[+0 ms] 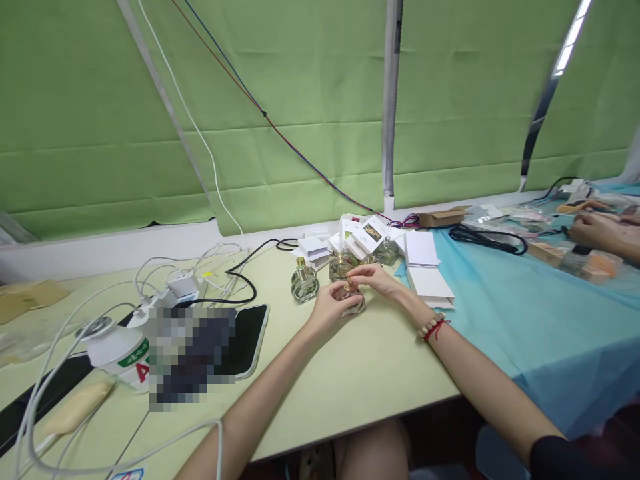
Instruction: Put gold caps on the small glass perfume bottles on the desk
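Note:
Between my hands a glass perfume bottle (pixel 354 306) with pinkish contents and a gold neck stands on the pale yellow table. My left hand (pixel 327 308) is closed around its left side. The fingers of my right hand (pixel 376 279) pinch the gold top of the same bottle; they partly hide what is there. Just to the left is a greenish glass bottle with a gold neck (pixel 305 283). Behind my fingers stand another glass bottle (pixel 340 265) and a darker one (pixel 387 251), beside a heap of small white boxes (pixel 367 237).
White boxes (pixel 429 283) lie on the blue cloth (pixel 505 300) at right. A phone (pixel 247 340), a white container (pixel 117 350) and tangled cables (pixel 240 293) occupy the left. Another person's hand (pixel 595 230) is at far right, near a coiled black cable (pixel 487 239).

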`<state>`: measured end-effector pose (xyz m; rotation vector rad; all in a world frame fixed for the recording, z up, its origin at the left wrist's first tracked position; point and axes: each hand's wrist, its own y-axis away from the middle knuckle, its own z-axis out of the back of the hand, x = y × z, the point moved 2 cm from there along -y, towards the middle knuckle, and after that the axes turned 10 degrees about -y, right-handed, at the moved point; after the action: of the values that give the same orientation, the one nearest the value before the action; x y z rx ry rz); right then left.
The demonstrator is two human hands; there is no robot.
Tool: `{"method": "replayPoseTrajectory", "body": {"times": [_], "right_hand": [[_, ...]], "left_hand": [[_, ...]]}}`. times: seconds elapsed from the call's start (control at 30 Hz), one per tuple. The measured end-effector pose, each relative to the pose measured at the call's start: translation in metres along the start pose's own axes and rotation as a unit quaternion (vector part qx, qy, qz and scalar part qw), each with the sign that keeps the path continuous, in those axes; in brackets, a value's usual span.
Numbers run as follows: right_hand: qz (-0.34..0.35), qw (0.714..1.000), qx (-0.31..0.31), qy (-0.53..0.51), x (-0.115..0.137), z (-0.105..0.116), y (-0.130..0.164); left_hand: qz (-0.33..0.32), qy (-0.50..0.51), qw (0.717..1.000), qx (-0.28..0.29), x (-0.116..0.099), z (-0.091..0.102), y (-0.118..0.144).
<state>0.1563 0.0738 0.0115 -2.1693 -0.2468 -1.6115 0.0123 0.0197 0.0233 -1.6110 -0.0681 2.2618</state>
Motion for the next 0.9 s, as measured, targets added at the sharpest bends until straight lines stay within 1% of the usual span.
{"method": "replayPoseTrajectory", "body": {"times": [0.07, 0.13, 0.27, 0.33, 0.47, 0.67, 0.77, 0.9], "right_hand": [[0.002, 1.0, -0.007, -0.011, -0.003, 0.0, -0.001], [0.009, 1.0, -0.017, -0.017, -0.005, 0.001, -0.002], [0.038, 0.998, -0.045, -0.024, -0.005, 0.002, -0.004], [0.038, 0.999, -0.033, -0.02, -0.005, 0.002, -0.004], [0.009, 1.0, 0.007, -0.011, -0.008, 0.003, -0.005], [0.003, 1.0, 0.024, 0.005, -0.007, 0.005, -0.005], [0.003, 0.999, 0.034, 0.016, -0.005, 0.003, -0.003], [0.016, 0.998, 0.043, 0.036, -0.002, 0.0, -0.001]], "left_hand": [[-0.009, 0.002, 1.0, 0.013, 0.006, 0.001, -0.002], [-0.01, 0.011, 1.0, 0.015, 0.01, 0.0, -0.003], [0.004, 0.041, 0.999, 0.014, 0.015, -0.003, -0.003], [0.004, 0.041, 0.999, 0.016, 0.015, -0.004, -0.004], [-0.005, 0.039, 0.999, 0.027, 0.013, -0.004, -0.003], [0.007, 0.037, 0.999, 0.027, 0.014, -0.004, -0.003], [-0.003, 0.037, 0.999, 0.021, 0.015, -0.004, -0.004], [-0.01, 0.029, 0.999, 0.026, 0.013, -0.004, -0.003]]}}
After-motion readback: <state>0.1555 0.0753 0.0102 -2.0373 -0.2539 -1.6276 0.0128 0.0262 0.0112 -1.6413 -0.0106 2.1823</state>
